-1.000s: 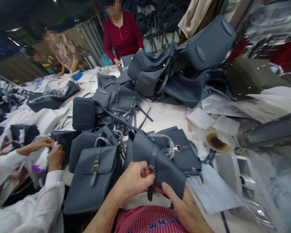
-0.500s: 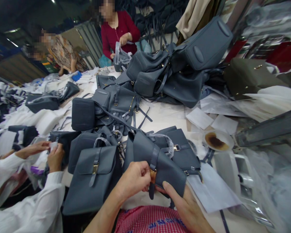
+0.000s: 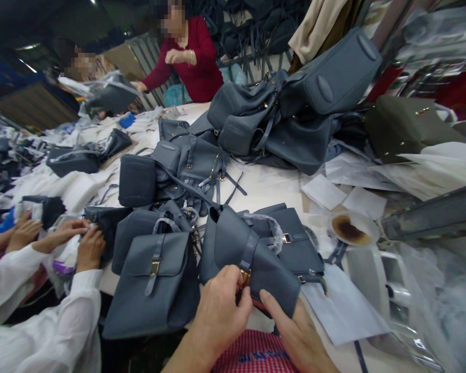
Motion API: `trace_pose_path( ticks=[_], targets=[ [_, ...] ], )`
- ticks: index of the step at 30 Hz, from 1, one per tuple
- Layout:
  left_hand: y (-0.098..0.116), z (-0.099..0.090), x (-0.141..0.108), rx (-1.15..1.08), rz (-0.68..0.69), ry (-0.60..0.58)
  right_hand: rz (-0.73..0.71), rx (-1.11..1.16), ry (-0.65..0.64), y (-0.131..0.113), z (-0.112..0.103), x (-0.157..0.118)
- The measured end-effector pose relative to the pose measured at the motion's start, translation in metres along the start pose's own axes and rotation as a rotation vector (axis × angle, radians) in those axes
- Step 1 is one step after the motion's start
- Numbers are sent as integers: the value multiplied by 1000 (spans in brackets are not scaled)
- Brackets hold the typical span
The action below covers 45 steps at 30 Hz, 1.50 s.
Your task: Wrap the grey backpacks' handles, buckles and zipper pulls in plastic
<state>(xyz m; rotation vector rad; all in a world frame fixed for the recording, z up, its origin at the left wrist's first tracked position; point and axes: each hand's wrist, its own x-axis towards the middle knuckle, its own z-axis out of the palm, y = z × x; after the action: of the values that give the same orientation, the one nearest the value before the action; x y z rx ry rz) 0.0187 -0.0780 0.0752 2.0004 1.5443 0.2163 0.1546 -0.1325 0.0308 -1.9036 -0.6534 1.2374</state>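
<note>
Left hand (image 3: pixel 219 313): fingertips and thumb pinched together on a brass buckle (image 3: pixel 244 277) at the lower end of a leather strap (image 3: pixel 248 252); clamped, with part of the buckle hidden by the fingers. Right hand (image 3: pixel 293 334): thumb lies on the lower edge of a slate-blue leather backpack (image 3: pixel 233 243), fingers out of sight beneath it; the hand grips that edge.

Backpack is held just above the near edge of a white-topped worktable (image 3: pixel 267 189), folded and tilted, grained leather surface, top opening at upper left. Strap crosses the flap diagonally.

Beside it on the left lies a second backpack (image 3: pixel 147 282), flat, its flap closed with a gold buckle. Just behind, a third bag (image 3: pixel 299 246) has its handle wrapped in clear plastic. Sheet of white paper (image 3: pixel 341 311) lies at right, near a stained saucer (image 3: pixel 351 230). Heaped bags (image 3: pixel 299 124) stand farther back. A co-worker's white-sleeved hands (image 3: pixel 87 248) work at far left.
</note>
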Motion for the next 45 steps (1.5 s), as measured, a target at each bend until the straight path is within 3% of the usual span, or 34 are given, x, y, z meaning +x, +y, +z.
trace_pose_path(
  ticks=[6,13,20,28,37,45],
  targets=[
    [-2,4,3,69,6,34,-57,-37,-70,6,1,3],
    [-1,13,0,145,81,90,28,-64,-148,7,-3,6],
    [-8,16,2,11,56,175,-16,-47,-32,1,4,-2],
    [-11,15,2,-12,63,136,-13,14,-56,13,4,6],
    [-13,22,-2,211,150,260,-26,-27,-116,5,-3,7],
    [-13,23,0,134,116,236,-78,1,-90,8,-1,9]
  ],
)
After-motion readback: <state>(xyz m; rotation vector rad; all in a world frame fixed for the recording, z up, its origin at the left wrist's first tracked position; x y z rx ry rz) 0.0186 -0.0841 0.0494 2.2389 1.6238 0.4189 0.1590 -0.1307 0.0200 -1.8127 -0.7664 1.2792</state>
